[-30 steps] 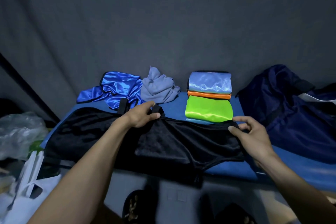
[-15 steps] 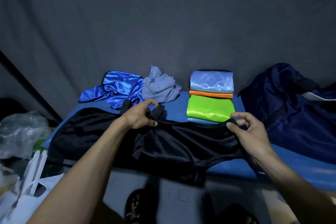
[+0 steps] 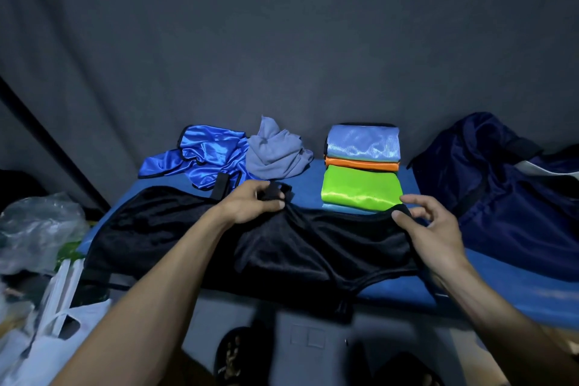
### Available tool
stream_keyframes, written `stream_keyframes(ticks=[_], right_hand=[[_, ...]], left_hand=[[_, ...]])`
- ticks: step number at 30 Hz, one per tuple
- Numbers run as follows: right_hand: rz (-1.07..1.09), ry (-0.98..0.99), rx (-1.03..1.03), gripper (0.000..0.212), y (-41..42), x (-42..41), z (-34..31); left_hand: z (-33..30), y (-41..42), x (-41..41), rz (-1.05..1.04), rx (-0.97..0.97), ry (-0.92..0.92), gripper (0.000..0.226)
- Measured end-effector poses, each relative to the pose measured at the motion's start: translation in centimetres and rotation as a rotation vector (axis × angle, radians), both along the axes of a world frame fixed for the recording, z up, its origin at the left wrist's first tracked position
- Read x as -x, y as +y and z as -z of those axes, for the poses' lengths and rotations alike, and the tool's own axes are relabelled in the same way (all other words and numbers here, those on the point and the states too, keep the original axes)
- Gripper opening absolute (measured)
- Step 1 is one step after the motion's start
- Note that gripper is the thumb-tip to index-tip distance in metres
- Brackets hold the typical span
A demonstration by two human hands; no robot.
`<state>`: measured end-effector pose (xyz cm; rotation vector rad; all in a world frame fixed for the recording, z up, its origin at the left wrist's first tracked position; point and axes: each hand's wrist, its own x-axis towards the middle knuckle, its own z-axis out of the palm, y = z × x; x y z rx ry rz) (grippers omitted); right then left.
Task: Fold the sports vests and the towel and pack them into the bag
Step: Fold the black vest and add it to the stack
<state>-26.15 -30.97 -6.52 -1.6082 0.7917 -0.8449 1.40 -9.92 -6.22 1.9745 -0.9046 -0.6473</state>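
Both hands pinch the black vest (image 3: 282, 244) lying lengthwise left-to-right: left hand (image 3: 253, 205) at a centre strap, right hand (image 3: 429, 229) at its right edge.

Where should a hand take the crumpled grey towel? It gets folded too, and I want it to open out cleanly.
Pinch the peak of the grey towel from above. It sticks up free of the heap, clear of the blue vest touching its left side; lifting there would likely let it hang open.

Left hand (image 3: 253, 205): pinching a strap of the black vest (image 3: 194, 235).
Right hand (image 3: 435, 232): gripping the vest's far edge.
Behind: shiny blue vest (image 3: 200, 155), grey towel (image 3: 275, 152), folded stack (image 3: 362, 166).
Right: navy bag (image 3: 501, 194) lying.
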Motion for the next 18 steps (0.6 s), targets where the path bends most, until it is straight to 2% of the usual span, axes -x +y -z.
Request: stream_keyframes(ticks=[2,5,6,8,10,12,13,15,16,18], right_hand=[[0.038,-0.033,-0.021,0.024,-0.1,0.1,0.0],[0.09,-0.059,-0.041,0.022,-0.4,0.3,0.1],[0.1,-0.062,-0.046,0.022,-0.5,0.4,0.1],[0.108,-0.074,-0.064,0.022,-0.5,0.6,-0.3],[0.122,-0.098,-0.084,0.022,-0.8,0.7,-0.7],[0.14,-0.111,-0.086,0.023,-1.0,1.0,-1.3],[0.151,-0.115,-0.08,0.023,-1.1,1.3,-1.6],[0.183,-0.127,-0.072,0.024,-1.5,2.1,-2.7],[0.198,-0.138,-0.066,0.024,-1.6,2.5,-3.5],[0.231,-0.171,-0.051,0.022,-1.8,3.4,-5.2]], left_hand=[[0.3,-0.2,-0.2,-0.097,0.003,-0.09,0.024],[0.5,-0.2,0.1,-0.171,-0.281,-0.425,0.055],[0.4,-0.2,0.5,-0.17,-0.288,-0.491,0.064],[-0.4,0.3,1.6,-0.145,-0.16,-0.619,0.07],[-0.6,0.7,2.9,-0.104,0.038,-0.806,0.053],[0.0,1.1,4.4,-0.015,0.124,-0.854,0.028],[0.7,1.1,5.1,0.071,0.078,-0.864,0.026],[2.6,0.7,6.3,0.253,-0.154,-0.916,0.048],[3.3,0.4,6.7,0.304,-0.208,-0.915,0.054],[3.9,-0.3,7.5,0.363,-0.15,-0.846,0.058]])
